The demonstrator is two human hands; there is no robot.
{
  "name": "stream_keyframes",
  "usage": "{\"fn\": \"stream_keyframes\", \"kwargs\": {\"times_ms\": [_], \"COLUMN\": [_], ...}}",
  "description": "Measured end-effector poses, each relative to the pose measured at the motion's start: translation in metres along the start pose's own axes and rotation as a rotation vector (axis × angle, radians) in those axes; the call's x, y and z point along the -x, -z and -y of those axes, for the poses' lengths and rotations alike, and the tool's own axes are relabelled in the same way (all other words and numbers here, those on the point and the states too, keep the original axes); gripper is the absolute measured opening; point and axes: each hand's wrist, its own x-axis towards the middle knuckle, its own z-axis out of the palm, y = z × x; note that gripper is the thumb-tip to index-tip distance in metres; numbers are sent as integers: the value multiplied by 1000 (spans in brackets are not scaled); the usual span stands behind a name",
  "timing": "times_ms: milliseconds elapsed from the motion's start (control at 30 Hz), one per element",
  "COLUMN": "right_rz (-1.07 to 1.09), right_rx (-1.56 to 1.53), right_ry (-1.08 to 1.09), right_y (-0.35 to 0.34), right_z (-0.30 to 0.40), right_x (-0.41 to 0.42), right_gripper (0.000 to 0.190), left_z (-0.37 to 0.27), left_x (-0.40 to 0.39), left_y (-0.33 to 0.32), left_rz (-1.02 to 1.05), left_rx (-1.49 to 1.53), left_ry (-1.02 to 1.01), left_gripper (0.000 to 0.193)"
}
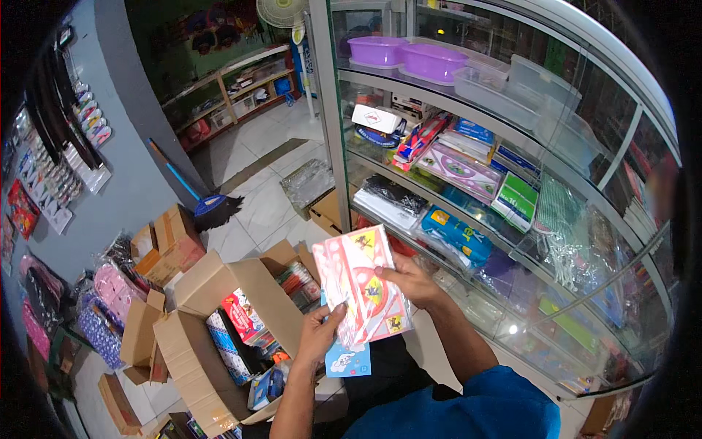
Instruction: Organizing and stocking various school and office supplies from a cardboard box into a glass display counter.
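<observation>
Over my lap I hold a flat pink, white and yellow printed pack (362, 285) in clear plastic wrap, tilted up. My right hand (411, 282) grips its upper right edge, thumb on the front. At the lower left corner, my left hand (321, 335) has its thumb over the front. Behind the pack a light-blue card or booklet (348, 362) with a white cartoon figure sticks out below; what grips it is hidden. Left of my left forearm stands an open cardboard box (192, 373) with a red printed box (243, 316) and several other packed goods inside.
A glass display case (334, 110) with stocked shelves curves along the right. Another open carton (279, 255) sits behind the first. A blue broom (211, 208) leans by the wall. Wrapped bags (101, 332) and cartons (170, 244) crowd the left floor. A fan (282, 11) stands at the back.
</observation>
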Motion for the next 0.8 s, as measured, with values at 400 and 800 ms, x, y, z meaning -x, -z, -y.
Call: {"fn": "stream_keyframes", "kwargs": {"times_ms": [400, 800], "right_rz": [-681, -855], "right_rx": [-407, -488], "right_ry": [410, 661], "right_y": [67, 76], "right_z": [80, 107], "right_x": [2, -34], "right_gripper": [21, 41], "left_z": [8, 9], "left_x": [2, 4], "left_y": [14, 11], "left_rz": [21, -44], "left_rx": [153, 116], "left_ry": [-23, 5], "left_gripper": [23, 21]}}
